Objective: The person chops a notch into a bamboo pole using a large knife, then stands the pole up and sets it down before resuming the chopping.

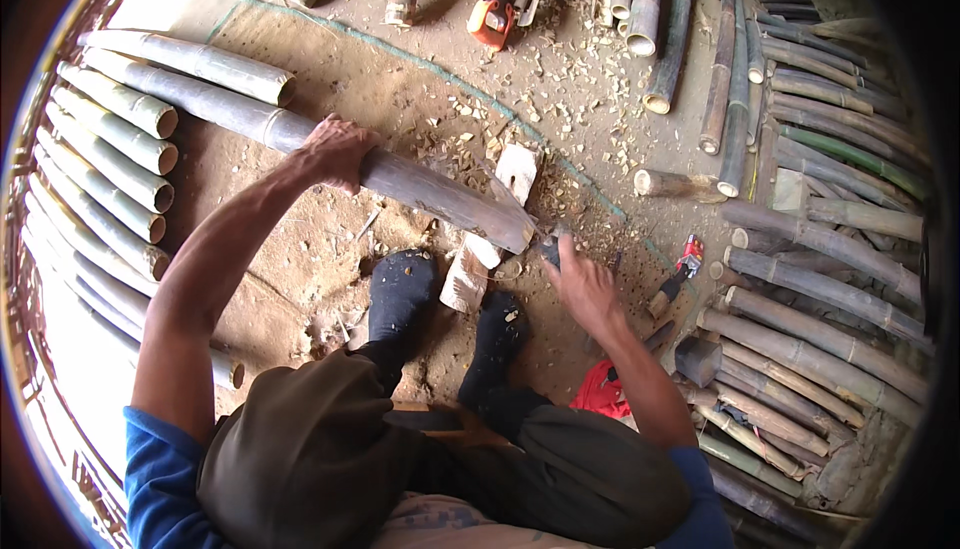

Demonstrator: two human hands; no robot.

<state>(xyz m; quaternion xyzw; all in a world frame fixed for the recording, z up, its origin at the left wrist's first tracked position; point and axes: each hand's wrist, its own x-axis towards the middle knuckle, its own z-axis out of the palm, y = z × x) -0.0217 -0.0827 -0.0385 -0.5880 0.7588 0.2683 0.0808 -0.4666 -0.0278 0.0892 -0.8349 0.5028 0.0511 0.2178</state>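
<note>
A long grey-brown bamboo pole (440, 196) runs from the far left to the middle, its cut end resting on a pale wooden block (466, 281). My left hand (338, 152) is wrapped over the pole from above. Close by the cut end, my right hand (585, 287) is closed round the dark handle of what looks like a knife (512, 199). Its thin blade slants up and left across the pole's end; the blade is partly blurred. My feet, in dark socks, stand on either side of the block.
Thick bamboo poles (120, 154) lie in a row at the left. More bamboo (820, 344) is stacked along the right, with other lengths (645, 9) at the back. An orange-handled saw (491, 23), a red tool (690, 254) and wood chips lie on the ground.
</note>
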